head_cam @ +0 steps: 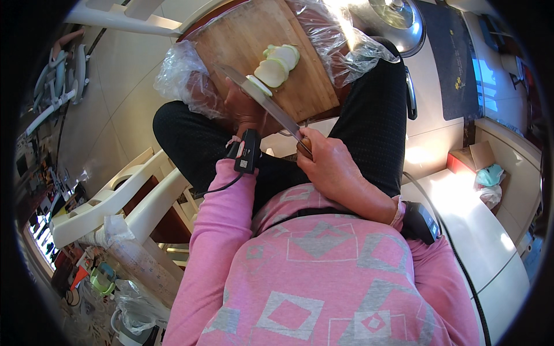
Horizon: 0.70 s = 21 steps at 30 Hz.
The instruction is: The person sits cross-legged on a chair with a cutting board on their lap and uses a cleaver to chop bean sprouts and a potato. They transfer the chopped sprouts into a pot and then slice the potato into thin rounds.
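Note:
My right hand (331,158) grips the wooden handle (305,147) of a kitchen knife. The knife's long blade (277,111) slants up to the left over a wooden cutting board (242,34). On the far side of the blade is my left hand (242,106), partly covered by it; whether those fingers hold anything is hidden. One thin vegetable slice (259,85), pale with a green rim, stands tilted against the blade. Beside it, several overlapping round slices (275,71) of the same vegetable lie on the board.
Crumpled clear plastic (184,73) sits left of the board, with more plastic film (333,47) to its right. A lidded metal pot (391,21) stands at the upper right. Cream-coloured chairs (130,186) are on the left. A cardboard box (474,160) holding bags is at right.

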Each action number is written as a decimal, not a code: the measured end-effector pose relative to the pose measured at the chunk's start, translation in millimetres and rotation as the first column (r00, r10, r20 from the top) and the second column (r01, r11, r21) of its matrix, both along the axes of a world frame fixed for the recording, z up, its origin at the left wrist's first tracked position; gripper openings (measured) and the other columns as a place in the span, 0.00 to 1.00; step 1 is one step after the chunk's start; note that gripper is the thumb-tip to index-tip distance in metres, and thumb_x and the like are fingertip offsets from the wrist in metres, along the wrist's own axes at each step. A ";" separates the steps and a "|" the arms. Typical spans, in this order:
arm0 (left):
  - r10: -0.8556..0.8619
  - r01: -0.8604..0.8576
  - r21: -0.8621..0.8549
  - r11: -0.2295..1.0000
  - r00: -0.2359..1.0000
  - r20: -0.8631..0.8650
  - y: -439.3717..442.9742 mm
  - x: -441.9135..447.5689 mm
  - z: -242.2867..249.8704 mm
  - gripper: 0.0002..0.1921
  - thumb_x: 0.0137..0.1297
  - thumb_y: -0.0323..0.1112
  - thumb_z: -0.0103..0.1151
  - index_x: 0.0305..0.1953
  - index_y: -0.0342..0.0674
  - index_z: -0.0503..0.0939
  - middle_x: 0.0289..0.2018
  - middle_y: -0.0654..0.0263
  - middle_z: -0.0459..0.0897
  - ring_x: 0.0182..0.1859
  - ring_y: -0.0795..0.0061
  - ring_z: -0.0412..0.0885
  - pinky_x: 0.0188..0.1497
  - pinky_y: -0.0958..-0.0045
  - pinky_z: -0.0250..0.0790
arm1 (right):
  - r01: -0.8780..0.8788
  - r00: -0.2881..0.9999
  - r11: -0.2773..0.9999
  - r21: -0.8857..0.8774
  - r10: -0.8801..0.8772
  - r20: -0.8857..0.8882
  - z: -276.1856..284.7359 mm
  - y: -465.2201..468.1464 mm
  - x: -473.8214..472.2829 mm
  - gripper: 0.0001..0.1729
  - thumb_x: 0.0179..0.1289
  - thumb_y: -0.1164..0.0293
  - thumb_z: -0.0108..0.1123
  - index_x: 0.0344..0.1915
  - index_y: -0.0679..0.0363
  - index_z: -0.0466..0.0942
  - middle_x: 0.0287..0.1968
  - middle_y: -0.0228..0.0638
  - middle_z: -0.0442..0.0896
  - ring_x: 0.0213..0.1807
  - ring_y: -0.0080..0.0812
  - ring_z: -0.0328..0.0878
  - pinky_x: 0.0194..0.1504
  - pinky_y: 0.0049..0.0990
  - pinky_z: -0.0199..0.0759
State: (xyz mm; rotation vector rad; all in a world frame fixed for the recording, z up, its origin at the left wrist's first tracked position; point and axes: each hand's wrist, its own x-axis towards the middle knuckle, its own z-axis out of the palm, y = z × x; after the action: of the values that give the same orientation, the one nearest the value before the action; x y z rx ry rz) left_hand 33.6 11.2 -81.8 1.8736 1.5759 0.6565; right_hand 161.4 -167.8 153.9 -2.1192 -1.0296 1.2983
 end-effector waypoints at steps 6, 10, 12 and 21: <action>-0.024 0.023 -0.014 1.000 0.994 -0.107 -5.8 9.5 35.0 0.21 0.60 0.48 0.59 0.43 0.36 0.69 0.28 0.44 0.83 0.36 0.39 0.83 0.35 0.48 0.75 | -0.019 0.999 1.000 -0.003 0.019 0.027 -4.4 1.7 1.1 0.17 0.61 0.72 0.59 0.49 0.65 0.74 0.31 0.54 0.81 0.36 0.57 0.80 0.38 0.45 0.73; -0.052 0.059 0.032 0.998 0.981 -0.186 -6.3 11.5 40.9 0.21 0.64 0.50 0.54 0.42 0.35 0.69 0.28 0.42 0.82 0.37 0.36 0.82 0.37 0.45 0.74 | -0.023 1.000 1.000 -0.014 0.024 0.003 -4.7 3.4 4.9 0.16 0.60 0.71 0.60 0.48 0.65 0.74 0.32 0.54 0.82 0.38 0.56 0.81 0.41 0.45 0.74; -0.072 0.082 0.043 0.996 0.975 -0.209 -5.4 10.4 39.1 0.21 0.66 0.51 0.50 0.42 0.35 0.69 0.28 0.41 0.82 0.36 0.35 0.81 0.36 0.43 0.73 | -0.035 0.999 0.999 -0.025 0.035 -0.016 -5.9 5.1 7.4 0.15 0.61 0.68 0.61 0.45 0.65 0.75 0.35 0.55 0.83 0.41 0.56 0.81 0.45 0.47 0.74; -0.030 0.040 0.057 0.998 0.986 -0.162 -6.9 13.9 46.7 0.18 0.69 0.51 0.43 0.39 0.40 0.68 0.27 0.40 0.80 0.34 0.31 0.79 0.35 0.40 0.69 | -0.006 0.997 0.999 0.042 0.009 -0.071 -21.0 11.3 10.9 0.19 0.59 0.69 0.61 0.48 0.66 0.76 0.35 0.56 0.83 0.41 0.56 0.81 0.44 0.46 0.75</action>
State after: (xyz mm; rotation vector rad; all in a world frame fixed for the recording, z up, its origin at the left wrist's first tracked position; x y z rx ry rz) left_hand 47.5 4.3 -35.1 2.0381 1.6356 0.5541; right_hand 172.2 -156.5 133.0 -2.0256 -1.0274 1.3340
